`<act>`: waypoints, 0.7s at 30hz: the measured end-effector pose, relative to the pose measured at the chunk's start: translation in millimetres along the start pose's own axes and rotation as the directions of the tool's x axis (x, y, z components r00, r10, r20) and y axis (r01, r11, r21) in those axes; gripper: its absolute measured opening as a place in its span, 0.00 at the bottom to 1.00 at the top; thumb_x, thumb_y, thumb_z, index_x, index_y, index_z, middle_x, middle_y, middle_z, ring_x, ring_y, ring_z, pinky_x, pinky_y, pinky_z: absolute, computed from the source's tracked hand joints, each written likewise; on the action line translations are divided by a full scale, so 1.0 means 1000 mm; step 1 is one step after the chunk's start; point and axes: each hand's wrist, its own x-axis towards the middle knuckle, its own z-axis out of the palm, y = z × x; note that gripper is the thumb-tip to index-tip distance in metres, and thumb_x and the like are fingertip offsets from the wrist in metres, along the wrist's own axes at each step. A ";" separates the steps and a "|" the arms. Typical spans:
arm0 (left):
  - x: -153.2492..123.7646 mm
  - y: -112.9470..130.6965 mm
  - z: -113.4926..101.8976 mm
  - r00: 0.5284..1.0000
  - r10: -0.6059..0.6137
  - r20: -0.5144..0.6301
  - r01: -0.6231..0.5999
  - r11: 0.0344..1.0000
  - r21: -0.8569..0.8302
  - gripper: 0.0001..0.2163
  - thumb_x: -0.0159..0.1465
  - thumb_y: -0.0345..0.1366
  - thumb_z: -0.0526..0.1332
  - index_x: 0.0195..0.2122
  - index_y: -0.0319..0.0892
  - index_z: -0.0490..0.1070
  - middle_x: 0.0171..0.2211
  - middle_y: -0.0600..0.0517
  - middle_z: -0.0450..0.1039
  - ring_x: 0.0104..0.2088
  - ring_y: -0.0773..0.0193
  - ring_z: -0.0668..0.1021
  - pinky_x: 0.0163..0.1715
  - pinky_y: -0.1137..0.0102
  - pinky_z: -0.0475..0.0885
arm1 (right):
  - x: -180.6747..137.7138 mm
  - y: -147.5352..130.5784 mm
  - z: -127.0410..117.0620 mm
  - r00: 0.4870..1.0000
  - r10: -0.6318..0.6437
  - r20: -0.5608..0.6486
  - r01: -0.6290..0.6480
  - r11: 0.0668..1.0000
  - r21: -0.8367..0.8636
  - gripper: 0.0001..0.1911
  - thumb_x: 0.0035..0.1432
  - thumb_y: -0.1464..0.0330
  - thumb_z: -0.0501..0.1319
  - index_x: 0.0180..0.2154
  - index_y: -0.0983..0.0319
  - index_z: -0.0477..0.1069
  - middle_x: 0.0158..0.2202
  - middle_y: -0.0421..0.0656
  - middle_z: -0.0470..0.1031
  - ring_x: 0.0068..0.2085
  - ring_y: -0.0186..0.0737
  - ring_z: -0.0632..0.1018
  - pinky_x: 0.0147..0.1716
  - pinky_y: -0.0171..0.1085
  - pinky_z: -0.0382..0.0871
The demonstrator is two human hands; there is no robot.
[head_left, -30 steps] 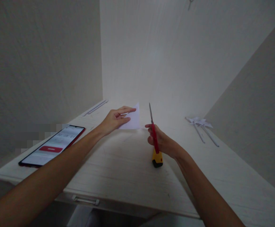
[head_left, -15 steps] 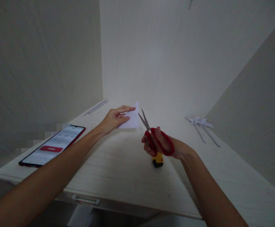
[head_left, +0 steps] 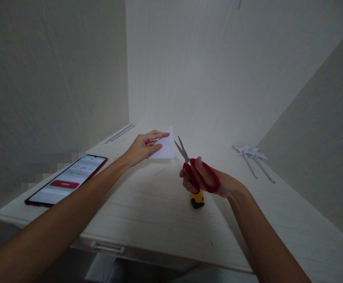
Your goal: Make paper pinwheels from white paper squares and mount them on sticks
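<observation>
The left hand pinches a white sheet of paper between thumb and fingers, off toward the back edge of the desk, about midway between its sides. Paper and left hand sit almost exactly where they were a second ago.

The change is on the other side: the right hand has turned over. A second ago the red-handled scissors showed edge-on, pointing to the back edge; now their flat side shows, with the blades spread and their tips leaning left, just beside the paper's right edge. The right fingers are wrapped around the handles. Compared with half a second ago, the scissors have barely shifted.

Nearer the front edge, a yellow and black object is partly hidden by the scissors and right hand. A phone lies along the left edge, thin white sticks near the back left corner, and paper pinwheels toward the right edge, all unmoved.
</observation>
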 end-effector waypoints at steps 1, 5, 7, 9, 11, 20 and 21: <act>0.000 0.000 0.000 1.000 -0.005 0.004 0.005 1.000 -0.009 0.16 0.54 0.31 0.60 0.46 0.42 0.71 0.47 0.47 0.65 0.39 0.68 0.72 0.35 0.74 0.70 | 0.000 0.000 0.000 1.000 0.005 0.008 -0.005 1.000 0.000 0.35 0.48 0.40 0.41 0.36 0.65 0.60 0.21 0.38 0.61 0.21 0.30 0.60 0.21 0.34 0.55; 0.000 -0.002 0.000 0.999 -0.015 0.030 0.016 1.000 -0.021 0.17 0.54 0.32 0.60 0.46 0.42 0.70 0.48 0.46 0.65 0.37 0.68 0.72 0.32 0.75 0.69 | 0.001 0.003 0.001 1.000 0.012 0.016 -0.013 1.000 0.015 0.35 0.48 0.40 0.42 0.36 0.65 0.61 0.21 0.38 0.62 0.21 0.29 0.61 0.21 0.33 0.55; 0.000 -0.002 -0.001 0.999 -0.021 0.040 0.022 1.000 -0.015 0.17 0.54 0.32 0.60 0.47 0.42 0.70 0.48 0.46 0.65 0.36 0.68 0.72 0.31 0.76 0.69 | 0.001 0.003 0.001 1.000 0.022 0.014 -0.022 0.999 0.026 0.35 0.47 0.40 0.43 0.35 0.65 0.61 0.22 0.39 0.63 0.21 0.30 0.61 0.21 0.33 0.55; 0.001 -0.003 -0.001 0.999 -0.023 0.049 0.024 1.000 -0.016 0.17 0.54 0.32 0.60 0.47 0.42 0.70 0.48 0.46 0.65 0.36 0.69 0.72 0.30 0.77 0.69 | 0.002 0.004 0.002 1.000 0.022 0.016 -0.022 0.999 0.036 0.35 0.47 0.40 0.43 0.35 0.65 0.61 0.22 0.39 0.63 0.21 0.30 0.62 0.21 0.33 0.55; 0.001 -0.003 -0.001 0.998 -0.020 0.057 0.021 1.000 -0.018 0.17 0.54 0.32 0.60 0.46 0.42 0.70 0.49 0.46 0.65 0.36 0.69 0.72 0.30 0.76 0.68 | 0.002 0.004 0.002 1.000 0.024 0.017 -0.024 0.999 0.045 0.34 0.48 0.40 0.44 0.35 0.64 0.61 0.21 0.39 0.63 0.21 0.30 0.62 0.21 0.33 0.55; -0.001 -0.003 0.002 0.992 -0.064 0.106 0.071 0.996 -0.060 0.17 0.54 0.32 0.60 0.46 0.44 0.70 0.49 0.46 0.65 0.36 0.68 0.73 0.31 0.73 0.69 | 0.006 0.006 0.003 0.999 0.049 -0.015 -0.049 0.999 0.014 0.33 0.47 0.39 0.43 0.33 0.63 0.59 0.22 0.39 0.63 0.21 0.29 0.61 0.21 0.32 0.55; -0.001 -0.002 0.003 0.990 -0.072 0.118 0.079 0.995 -0.060 0.17 0.54 0.32 0.60 0.46 0.44 0.70 0.49 0.46 0.65 0.35 0.68 0.73 0.31 0.73 0.69 | 0.007 0.006 0.003 0.999 0.040 -0.021 -0.040 0.999 0.001 0.33 0.47 0.39 0.43 0.33 0.63 0.58 0.22 0.38 0.63 0.20 0.29 0.61 0.21 0.32 0.55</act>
